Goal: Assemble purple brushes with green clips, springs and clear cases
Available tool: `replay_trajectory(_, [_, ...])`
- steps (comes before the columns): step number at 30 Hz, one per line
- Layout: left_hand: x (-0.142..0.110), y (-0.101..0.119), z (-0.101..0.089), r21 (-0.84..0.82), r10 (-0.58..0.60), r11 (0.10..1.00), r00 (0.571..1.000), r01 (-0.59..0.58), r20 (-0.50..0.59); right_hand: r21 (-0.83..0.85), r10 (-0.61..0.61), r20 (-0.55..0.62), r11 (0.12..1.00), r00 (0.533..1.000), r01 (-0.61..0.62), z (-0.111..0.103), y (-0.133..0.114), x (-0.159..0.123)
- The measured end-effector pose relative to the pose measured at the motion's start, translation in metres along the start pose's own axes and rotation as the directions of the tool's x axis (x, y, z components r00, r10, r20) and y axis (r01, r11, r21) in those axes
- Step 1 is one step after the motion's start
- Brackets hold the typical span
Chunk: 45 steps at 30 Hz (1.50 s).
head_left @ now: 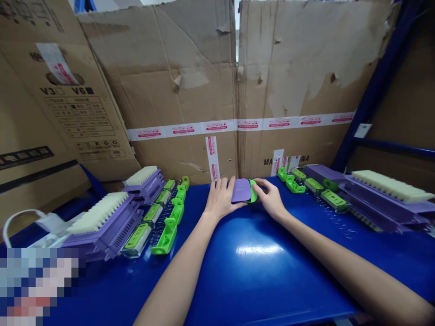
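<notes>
Partly hidden, purple case (241, 190) gripped by half-curled left hand (220, 197), green piece (253, 192) pinched in right hand (269, 199), near far edge of surface (254, 285)

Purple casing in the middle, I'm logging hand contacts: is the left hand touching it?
Touching: the head view shows the left hand holding the purple casing at its left side, fingers against the edge with no gap.

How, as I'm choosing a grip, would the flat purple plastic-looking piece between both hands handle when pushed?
The purple piece is probably stiff: its face looks flat. Its smooth-looking surface may feel slippery. Its squarish shape seems unlikely to roll.
</notes>
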<state>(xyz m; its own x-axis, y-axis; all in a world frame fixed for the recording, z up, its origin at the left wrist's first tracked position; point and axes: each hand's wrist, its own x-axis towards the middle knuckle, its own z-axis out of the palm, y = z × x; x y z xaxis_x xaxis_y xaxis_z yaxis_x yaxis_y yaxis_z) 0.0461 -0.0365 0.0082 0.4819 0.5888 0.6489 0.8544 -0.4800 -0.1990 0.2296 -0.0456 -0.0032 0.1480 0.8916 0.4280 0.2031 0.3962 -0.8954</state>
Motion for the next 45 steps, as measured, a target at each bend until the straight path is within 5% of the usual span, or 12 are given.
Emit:
replay_trajectory(10, [0.000,0.000,0.001,0.016,0.012,1.000,1.000,-0.012,0.018,-0.071,-0.116,-0.065,0.991,0.991,0.111,0.002,0.000,-0.001])
replay_trajectory(18, [-0.004,-0.005,0.005,0.031,0.015,0.999,1.000,-0.015,-0.023,0.138,0.078,0.055,0.987,0.995,-0.085,0.006,0.000,-0.004])
replay_trajectory(35, [-0.007,-0.007,0.005,-0.093,0.070,0.993,0.995,-0.076,-0.070,0.042,-0.190,0.068,0.981,0.979,0.188,0.005,0.004,-0.007])
replay_trajectory(45, [-0.007,-0.009,0.006,-0.159,0.116,0.979,0.990,-0.128,-0.082,0.044,-0.216,0.041,0.976,0.975,0.215,0.005,0.004,-0.008])
